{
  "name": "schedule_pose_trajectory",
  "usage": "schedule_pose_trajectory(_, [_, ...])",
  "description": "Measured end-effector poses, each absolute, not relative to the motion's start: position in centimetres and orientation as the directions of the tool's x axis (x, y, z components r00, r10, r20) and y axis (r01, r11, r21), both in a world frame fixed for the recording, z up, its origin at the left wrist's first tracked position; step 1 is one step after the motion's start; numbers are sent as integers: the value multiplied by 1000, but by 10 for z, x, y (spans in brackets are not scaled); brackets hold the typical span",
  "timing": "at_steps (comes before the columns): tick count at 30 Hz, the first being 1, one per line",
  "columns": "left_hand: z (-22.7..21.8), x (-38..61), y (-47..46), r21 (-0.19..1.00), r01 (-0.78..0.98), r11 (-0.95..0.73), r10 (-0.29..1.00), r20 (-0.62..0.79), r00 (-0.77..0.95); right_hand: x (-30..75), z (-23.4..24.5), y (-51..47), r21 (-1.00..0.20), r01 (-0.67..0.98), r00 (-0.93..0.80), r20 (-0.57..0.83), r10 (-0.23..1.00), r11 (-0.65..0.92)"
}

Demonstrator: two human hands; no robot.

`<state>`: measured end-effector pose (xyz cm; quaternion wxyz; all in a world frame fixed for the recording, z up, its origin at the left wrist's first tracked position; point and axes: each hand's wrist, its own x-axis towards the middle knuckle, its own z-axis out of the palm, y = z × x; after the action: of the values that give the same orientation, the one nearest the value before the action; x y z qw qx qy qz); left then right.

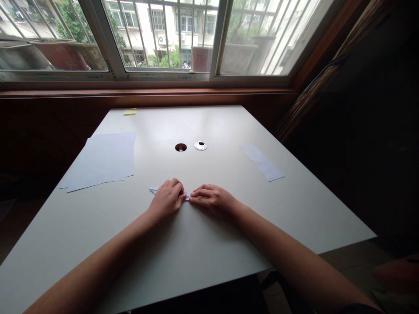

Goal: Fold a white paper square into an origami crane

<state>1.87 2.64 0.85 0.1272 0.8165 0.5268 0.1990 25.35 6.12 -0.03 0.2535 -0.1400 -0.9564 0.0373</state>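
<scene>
A small folded piece of white paper (187,196) lies on the table between my hands, mostly hidden beneath them. One pointed end of it sticks out to the left of my left hand (168,195), whose fingers are curled down and closed on the paper. From the other side, my right hand (213,198) grips the paper's right part, its fingers pressed together and pointing left. Only a narrow strip of the paper shows in the gap between the fingertips. Both forearms rest low over the table's near side.
White sheets (103,161) lie stacked unevenly on the left of the white table (157,270). A creased paper strip (263,163) is on the right. Beyond my hands are a round hole (180,147) and a silvery disc (200,145). Yellow sticky notes (130,111) sit at the far edge.
</scene>
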Motion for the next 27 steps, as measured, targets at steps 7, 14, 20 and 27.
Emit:
schedule_pose_trajectory(7, [8, 17, 28, 421, 794, -438, 899, 214, 382, 255, 2, 61, -153, 233, -833, 477, 278, 960])
schedule_pose_trajectory(14, [9, 15, 27, 427, 777, -463, 886, 215, 410, 258, 1, 59, -247, 195, -802, 517, 299, 949])
schedule_pose_trajectory(20, [9, 13, 27, 444, 766, -465, 885, 210, 415, 265, 2, 57, -268, 217, -807, 492, 327, 939])
schedule_pose_trajectory(27, [9, 14, 26, 440, 772, -459, 889, 216, 405, 272, 2, 52, -222, 252, -830, 450, 328, 942])
